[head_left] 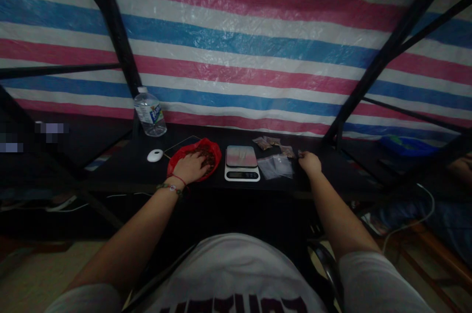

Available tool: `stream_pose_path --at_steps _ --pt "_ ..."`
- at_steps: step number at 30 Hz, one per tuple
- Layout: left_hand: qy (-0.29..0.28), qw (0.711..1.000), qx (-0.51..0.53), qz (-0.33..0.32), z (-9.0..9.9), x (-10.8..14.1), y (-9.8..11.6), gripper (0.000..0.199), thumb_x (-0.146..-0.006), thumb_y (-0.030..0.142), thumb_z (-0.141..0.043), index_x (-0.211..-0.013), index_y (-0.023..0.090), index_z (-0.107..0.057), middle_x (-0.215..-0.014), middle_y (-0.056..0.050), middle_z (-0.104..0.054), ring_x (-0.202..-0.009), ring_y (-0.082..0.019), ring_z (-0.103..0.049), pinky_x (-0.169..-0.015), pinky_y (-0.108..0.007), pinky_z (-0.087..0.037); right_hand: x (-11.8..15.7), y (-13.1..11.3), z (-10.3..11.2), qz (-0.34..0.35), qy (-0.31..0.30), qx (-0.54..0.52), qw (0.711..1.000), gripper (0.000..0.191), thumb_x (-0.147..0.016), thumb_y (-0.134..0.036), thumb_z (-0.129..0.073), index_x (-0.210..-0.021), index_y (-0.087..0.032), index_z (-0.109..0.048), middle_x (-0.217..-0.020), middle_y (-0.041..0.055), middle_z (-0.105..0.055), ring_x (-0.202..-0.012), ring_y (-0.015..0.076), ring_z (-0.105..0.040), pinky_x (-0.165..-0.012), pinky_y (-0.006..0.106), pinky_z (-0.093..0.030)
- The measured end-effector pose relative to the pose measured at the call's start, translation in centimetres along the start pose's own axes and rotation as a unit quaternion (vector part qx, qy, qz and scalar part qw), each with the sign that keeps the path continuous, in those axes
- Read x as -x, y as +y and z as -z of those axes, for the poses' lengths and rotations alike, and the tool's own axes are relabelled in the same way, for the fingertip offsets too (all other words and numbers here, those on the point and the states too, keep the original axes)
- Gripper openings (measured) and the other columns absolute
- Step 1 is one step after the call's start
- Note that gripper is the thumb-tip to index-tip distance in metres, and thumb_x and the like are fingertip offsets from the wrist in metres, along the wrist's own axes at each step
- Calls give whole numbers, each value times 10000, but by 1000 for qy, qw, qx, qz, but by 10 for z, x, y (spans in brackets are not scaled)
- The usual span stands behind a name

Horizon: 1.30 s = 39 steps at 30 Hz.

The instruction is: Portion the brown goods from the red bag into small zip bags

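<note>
My left hand (pixel 189 167) lies over the brown bits (pixel 209 156) inside a red plastic bag (pixel 215 145), its fingers spread apart. At the right side of the desk, my right hand (pixel 311 162) is closed, with the fingertips together. A small dark thing seems to be at those fingertips, but it is too small to name. Between the hands stands a white kitchen scale (pixel 242 161) with nothing plain to see on its plate. Flat clear zip bags (pixel 276 166) lie right of it. Behind them are several small filled bags (pixel 262 143) of brown bits.
A white computer mouse (pixel 155 156) lies left of the red bag. Behind it stands a large clear bottle (pixel 150 112) by a dark metal post (pixel 120 33). A striped plastic sheet (pixel 236 67) hangs behind the black desk (pixel 206 188). A blue tray (pixel 409 147) sits far right.
</note>
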<state>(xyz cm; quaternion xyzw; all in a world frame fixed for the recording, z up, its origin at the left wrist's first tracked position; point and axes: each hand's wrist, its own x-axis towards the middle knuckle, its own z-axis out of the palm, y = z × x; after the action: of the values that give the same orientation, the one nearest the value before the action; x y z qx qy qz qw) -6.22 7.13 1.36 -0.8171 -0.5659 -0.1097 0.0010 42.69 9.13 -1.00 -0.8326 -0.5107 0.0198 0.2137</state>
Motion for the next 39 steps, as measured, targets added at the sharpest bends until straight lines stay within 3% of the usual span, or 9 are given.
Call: stream_pose_path --at_steps 4,9,11,15,20,25,31,35,39 --pt "15 999 32 -32 3 0 0 377 -879 408 -471 -1153 227 -657 -1348 -90 -543 -1211 -261 -514 -1028 -382 -388 16 -38 12 -14 84 -233 969 354 -758 -328 -589 -1044 -141 -684 -1010 142 -694 -962 263 -635 -823 342 -500" --pt "110 974 189 -59 15 6 18 339 -882 352 -476 -1094 170 -669 -1236 -110 -616 -1217 -263 -502 -1095 -423 -324 70 -125 20 43 -76 -616 783 445 -674 -358 -652 -1088 -204 -605 -964 45 -675 -733 166 -637 -566 263 -533" --pt "102 929 353 -44 20 11 34 395 -858 421 -524 -1141 166 -630 -1204 -110 -635 -1151 -248 -555 -1043 -408 -391 97 -156 24 72 -173 -660 728 415 -660 -330 -686 -1055 -244 -594 -934 8 -659 -698 139 -617 -526 234 -525" --pt "6 770 638 8 24 22 64 534 -815 509 -587 -1221 165 -546 -1141 -109 -659 -943 -205 -648 -825 -335 -508 138 -196 27 103 -325 -660 669 349 -669 -315 -723 -987 -254 -593 -843 -24 -616 -652 123 -598 -483 221 -525" --pt "-46 758 651 18 28 32 68 381 -755 488 -662 -874 127 -638 -707 -30 -654 -599 -117 -588 -561 -222 -437 157 -201 17 119 -362 -636 671 360 -677 -360 -752 -975 -231 -597 -848 -11 -621 -634 106 -591 -481 202 -510" --pt "-180 782 596 -27 26 36 63 360 -749 476 -648 -743 116 -652 -741 -63 -684 -568 -105 -607 -494 -190 -370 161 -182 1 95 -373 -600 701 412 -689 -406 -726 -1033 -226 -589 -873 10 -617 -668 122 -587 -536 237 -508" --pt "-135 804 579 -5 21 40 75 364 -780 487 -597 -689 134 -596 -580 -9 -607 -500 -94 -571 -451 -181 -333 170 -180 7 234 -190 -476 826 280 -760 -463 -659 -819 -200 -585 -828 12 -595 -805 149 -549 -700 262 -455" --pt "-145 833 532 -34 25 45 87 342 -803 458 -569 -708 136 -635 -509 9 -568 -466 -93 -541 -456 -187 -352 187 -185 17 309 -373 -409 773 450 -818 -589 -563 -662 -167 -567 -588 -13 -547 -571 108 -498 -535 221 -376" --pt "-146 847 506 -71 22 49 92 265 -796 373 -581 -740 134 -681 -634 -24 -654 -511 -100 -578 -505 -195 -407 197 -187 13 279 -422 -412 758 483 -787 -613 -589 -624 -158 -572 -561 -11 -565 -529 93 -512 -501 203 -374"
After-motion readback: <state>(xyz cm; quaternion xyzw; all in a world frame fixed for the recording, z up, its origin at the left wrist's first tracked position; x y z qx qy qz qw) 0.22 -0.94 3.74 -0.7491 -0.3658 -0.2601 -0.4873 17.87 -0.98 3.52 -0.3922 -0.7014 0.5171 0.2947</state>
